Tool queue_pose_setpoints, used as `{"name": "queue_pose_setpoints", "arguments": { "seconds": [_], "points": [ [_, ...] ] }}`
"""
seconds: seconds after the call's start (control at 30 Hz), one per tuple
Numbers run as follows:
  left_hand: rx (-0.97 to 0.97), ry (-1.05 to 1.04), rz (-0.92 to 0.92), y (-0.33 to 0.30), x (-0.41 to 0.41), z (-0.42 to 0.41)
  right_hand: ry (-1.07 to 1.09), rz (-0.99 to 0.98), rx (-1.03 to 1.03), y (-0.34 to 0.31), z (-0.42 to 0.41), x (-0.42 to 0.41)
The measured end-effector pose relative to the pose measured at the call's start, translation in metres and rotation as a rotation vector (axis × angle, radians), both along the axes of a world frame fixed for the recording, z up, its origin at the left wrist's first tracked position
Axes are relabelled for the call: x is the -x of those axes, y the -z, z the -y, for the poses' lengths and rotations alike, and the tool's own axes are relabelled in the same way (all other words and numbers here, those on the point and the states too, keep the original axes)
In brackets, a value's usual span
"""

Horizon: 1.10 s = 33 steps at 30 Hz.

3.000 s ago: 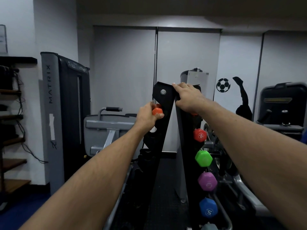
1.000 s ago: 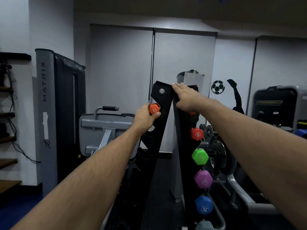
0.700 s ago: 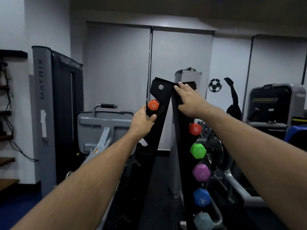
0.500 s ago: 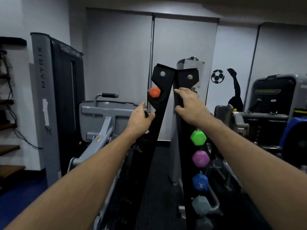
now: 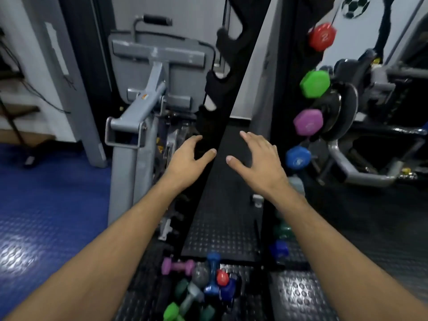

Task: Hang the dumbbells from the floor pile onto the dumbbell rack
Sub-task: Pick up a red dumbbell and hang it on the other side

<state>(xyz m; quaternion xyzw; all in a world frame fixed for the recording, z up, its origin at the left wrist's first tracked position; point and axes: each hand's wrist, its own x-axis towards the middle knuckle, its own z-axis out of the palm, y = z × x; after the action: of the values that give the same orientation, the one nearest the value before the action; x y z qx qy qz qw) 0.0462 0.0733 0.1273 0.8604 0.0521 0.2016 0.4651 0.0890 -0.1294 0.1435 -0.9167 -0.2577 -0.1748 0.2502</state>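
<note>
The black A-frame dumbbell rack (image 5: 222,126) rises in front of me. On its right side hang a red dumbbell (image 5: 322,36), a green one (image 5: 315,84), a purple one (image 5: 308,122) and a blue one (image 5: 298,157). On the floor below lies the pile of dumbbells (image 5: 201,283): purple, blue, red, grey and green ones. My left hand (image 5: 188,158) and my right hand (image 5: 257,161) hover empty in front of the rack's lower part, fingers spread. The rack's top is out of view.
A grey weight machine (image 5: 148,93) stands just left of the rack. Another machine with black plates (image 5: 347,107) stands to the right. Blue studded floor (image 5: 46,205) lies at left, black studded mats (image 5: 222,228) under the rack.
Both hands have left the rack's top and dropped lower. The orange dumbbell stayed on the rack. My view has tilted down, and the floor pile now shows.
</note>
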Motion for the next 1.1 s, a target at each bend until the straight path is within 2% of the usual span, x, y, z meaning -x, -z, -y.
{"name": "queue_pose_setpoints", "arguments": {
  "seconds": [0.2, 0.5, 0.63, 0.8, 1.0, 1.1],
  "points": [
    [-0.136, 0.062, -0.325, 0.116, 0.022, -0.008, 0.003, -0.314, 0.068, 0.123, -0.003, 0.012],
    [-0.01, 0.104, -0.739, 0.271, 0.043, -0.011, 0.076, -0.774, 0.106, 0.295, -0.004, 0.029],
    [-0.082, 0.13, -0.884, 0.357, 0.033, -0.013, 0.143, -0.905, 0.153, 0.356, 0.007, 0.032],
    [-0.155, 0.237, -0.958, 0.427, 0.024, 0.002, 0.212, -0.977, 0.239, 0.424, 0.02, 0.015],
    [-0.412, 0.345, -1.012, 0.482, 0.006, 0.02, 0.202, -0.991, 0.298, 0.473, 0.02, 0.001],
    [-0.461, 0.38, -1.048, 0.505, -0.002, 0.026, 0.166, -0.968, 0.3, 0.493, 0.014, -0.007]
  ]
}}
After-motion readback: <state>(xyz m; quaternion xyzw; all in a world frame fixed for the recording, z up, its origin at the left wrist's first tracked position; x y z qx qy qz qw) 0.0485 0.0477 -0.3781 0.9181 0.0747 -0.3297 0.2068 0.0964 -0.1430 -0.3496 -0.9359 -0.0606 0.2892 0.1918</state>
